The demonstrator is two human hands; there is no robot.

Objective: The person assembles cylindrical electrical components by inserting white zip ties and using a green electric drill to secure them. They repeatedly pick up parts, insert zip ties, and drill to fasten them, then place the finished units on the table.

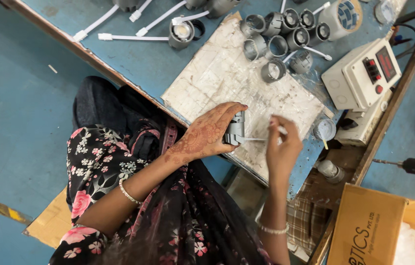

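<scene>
While your left hand (pixel 206 133) grips one grey housing (pixel 236 128) over the worn board (pixel 227 73), your right hand (pixel 282 142) pinches its white wire (pixel 257 140); several housings (pixel 282 41) wait beyond.

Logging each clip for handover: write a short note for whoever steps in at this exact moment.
Left hand: grip closed on a grey ribbed housing, held over the worn white work board.
Right hand: pinching the thin white lead coming out of that housing.
Nearby: a cluster of empty grey housings at the board's far edge; housings with white cables fitted further left; a white control box on the right.
Done: several pieces cabled.
Left: the held piece and the empty cluster.
</scene>
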